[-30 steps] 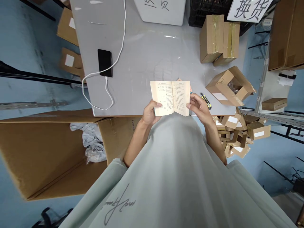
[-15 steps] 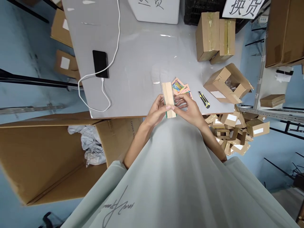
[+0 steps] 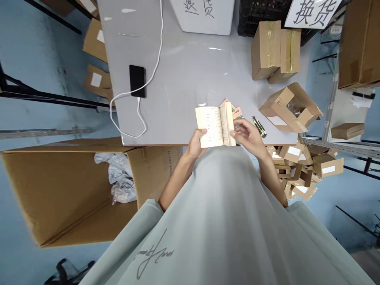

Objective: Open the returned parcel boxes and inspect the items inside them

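I hold a small cream-paged booklet [image 3: 214, 126] over the near edge of the grey table [image 3: 184, 75]. It lies open at its left page, with the rest of the pages bunched upright on the right. My left hand [image 3: 198, 143] grips its lower left corner. My right hand [image 3: 247, 133] pinches the bunched pages with thumb and fingers. A few colourful cards [image 3: 236, 112] lie on the table just behind the booklet.
A black phone [image 3: 137, 80] on a white cable [image 3: 141, 118] lies at the table's left. A yellow-black utility knife [image 3: 259, 126], an open small carton [image 3: 289, 107] and sealed cartons [image 3: 274, 49] sit right. A large open box [image 3: 68, 190] stands left; small boxes [image 3: 299, 166] pile on the floor.
The booklet went from spread open, to closed between both hands half a second ago, to open again at an early page. Both hands stayed on it.
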